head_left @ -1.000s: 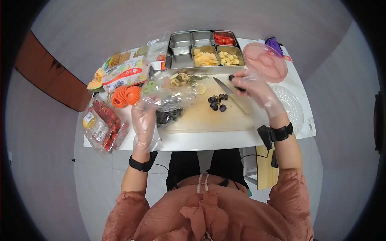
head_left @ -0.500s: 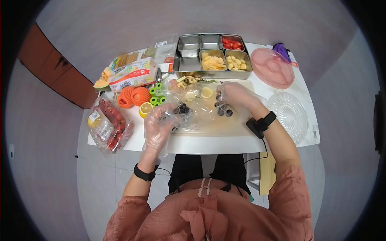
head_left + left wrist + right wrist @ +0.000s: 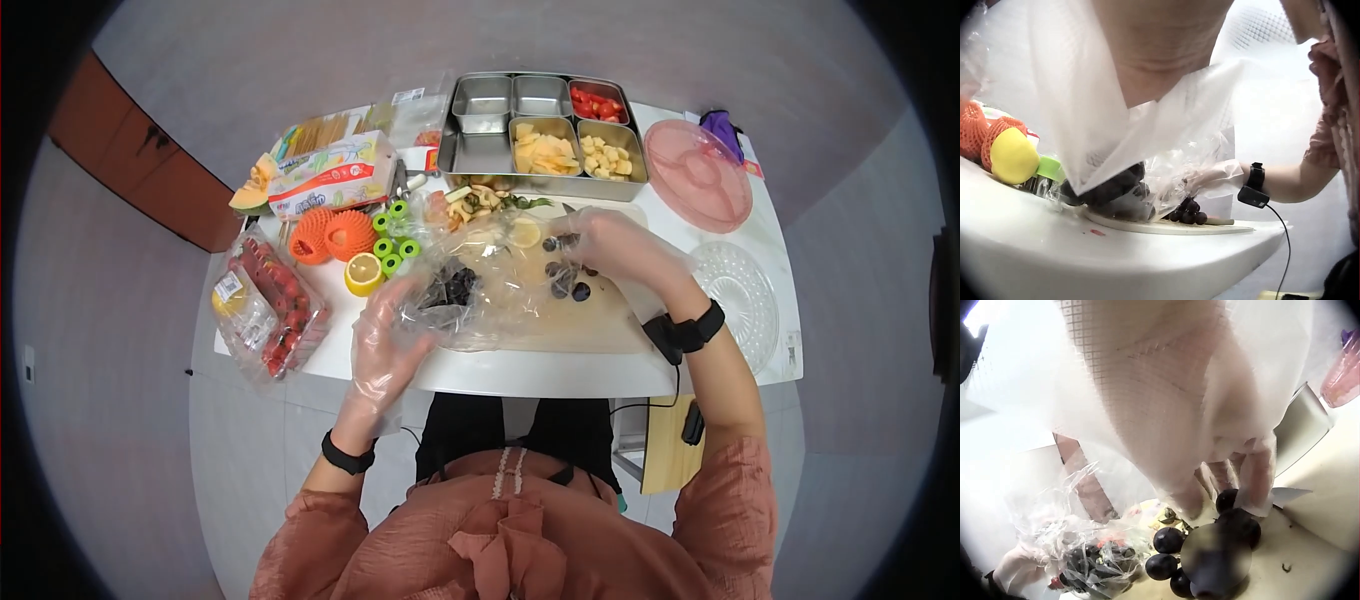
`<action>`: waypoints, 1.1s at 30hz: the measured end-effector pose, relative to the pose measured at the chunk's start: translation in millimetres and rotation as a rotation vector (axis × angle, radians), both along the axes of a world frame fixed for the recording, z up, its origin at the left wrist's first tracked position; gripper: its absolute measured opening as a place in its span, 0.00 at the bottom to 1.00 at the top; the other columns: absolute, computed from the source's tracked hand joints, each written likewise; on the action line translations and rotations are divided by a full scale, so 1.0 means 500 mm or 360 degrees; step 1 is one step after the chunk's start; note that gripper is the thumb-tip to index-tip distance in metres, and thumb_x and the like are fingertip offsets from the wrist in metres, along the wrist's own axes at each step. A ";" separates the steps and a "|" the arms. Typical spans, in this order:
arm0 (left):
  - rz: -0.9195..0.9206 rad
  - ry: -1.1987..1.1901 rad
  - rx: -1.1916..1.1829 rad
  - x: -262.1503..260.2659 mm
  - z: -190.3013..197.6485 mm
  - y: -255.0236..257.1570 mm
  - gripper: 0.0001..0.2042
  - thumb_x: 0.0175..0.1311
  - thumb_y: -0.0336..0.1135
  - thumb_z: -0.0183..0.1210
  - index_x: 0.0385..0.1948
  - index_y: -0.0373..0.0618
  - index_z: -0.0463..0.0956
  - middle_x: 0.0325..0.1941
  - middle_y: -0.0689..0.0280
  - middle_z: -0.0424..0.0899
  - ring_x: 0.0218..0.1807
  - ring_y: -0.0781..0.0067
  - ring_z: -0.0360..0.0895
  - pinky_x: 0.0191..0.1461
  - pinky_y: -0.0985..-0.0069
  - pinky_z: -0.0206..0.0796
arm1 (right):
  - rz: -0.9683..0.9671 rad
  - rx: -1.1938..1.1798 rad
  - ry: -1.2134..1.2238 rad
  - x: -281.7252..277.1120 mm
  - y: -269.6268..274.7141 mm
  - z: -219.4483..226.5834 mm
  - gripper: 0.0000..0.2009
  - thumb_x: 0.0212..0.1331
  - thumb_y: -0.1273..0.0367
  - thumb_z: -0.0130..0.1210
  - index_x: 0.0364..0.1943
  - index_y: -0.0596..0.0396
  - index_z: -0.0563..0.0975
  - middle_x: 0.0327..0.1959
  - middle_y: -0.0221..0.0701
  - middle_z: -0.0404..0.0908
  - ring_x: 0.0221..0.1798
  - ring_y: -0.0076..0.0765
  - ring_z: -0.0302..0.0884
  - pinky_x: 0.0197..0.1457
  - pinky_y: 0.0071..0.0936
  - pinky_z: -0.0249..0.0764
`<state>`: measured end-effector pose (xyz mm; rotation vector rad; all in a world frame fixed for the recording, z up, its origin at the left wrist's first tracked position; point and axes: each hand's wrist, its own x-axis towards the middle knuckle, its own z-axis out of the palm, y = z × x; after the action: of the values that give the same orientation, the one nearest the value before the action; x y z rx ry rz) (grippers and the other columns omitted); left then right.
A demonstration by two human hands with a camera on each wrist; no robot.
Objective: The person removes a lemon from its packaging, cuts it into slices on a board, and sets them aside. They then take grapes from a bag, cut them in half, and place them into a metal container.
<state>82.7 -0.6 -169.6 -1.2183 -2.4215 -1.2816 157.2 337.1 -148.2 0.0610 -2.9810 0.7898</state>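
Far left of the left hand: clear pack of red fruit (image 3: 285, 310). Up-left of it, melon wedge (image 3: 256, 186), printed soft pack (image 3: 335, 178), two orange foam nets (image 3: 331, 236). Lemon half (image 3: 364, 273) and green-rimmed items (image 3: 396, 240) sit just beyond the left fingers.

Left hand (image 3: 385, 345), gloved: touches the left edge of the clear bag (image 3: 480, 310), thumb spread off to the side. Fingertips are lost in the plastic and the wrist view only gives glove cuff, so can't tell if it's wide or closed on the bag. Dark grapes in the bag (image 3: 455, 285), right beside that hand.

Bag lies over the left part of the cutting board (image 3: 540, 335). Beyond the bag: fruit scraps (image 3: 475, 203), lemon slice (image 3: 525, 233) and, further out, steel tray (image 3: 560, 186) with cut yellow and red fruit in inner pans.

Right hand (image 3: 632, 252), gloved: narrow grip, fingers bent down onto the dark grape cluster (image 3: 1229, 531), which is over the board, right of the bag. Knife blade (image 3: 1291, 495) just beside those fingers. Right of the hand: clear ribbed plate (image 3: 738, 305); beyond, pink divided tray (image 3: 700, 175).
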 end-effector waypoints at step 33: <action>-0.0020 -0.0202 -0.0002 -0.024 -0.063 -0.042 0.35 0.43 0.24 0.73 0.60 0.42 0.73 0.61 0.55 0.79 0.64 0.53 0.75 0.66 0.62 0.68 | 0.0878 -0.0085 0.0474 0.025 -0.196 0.036 0.04 0.52 0.73 0.55 0.24 0.59 0.77 0.22 0.41 0.76 0.32 0.55 0.77 0.37 0.49 0.71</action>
<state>70.7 -21.5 -201.1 -1.1886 -2.5050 -1.4016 169.6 238.9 -130.4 0.9394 -2.6680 0.8092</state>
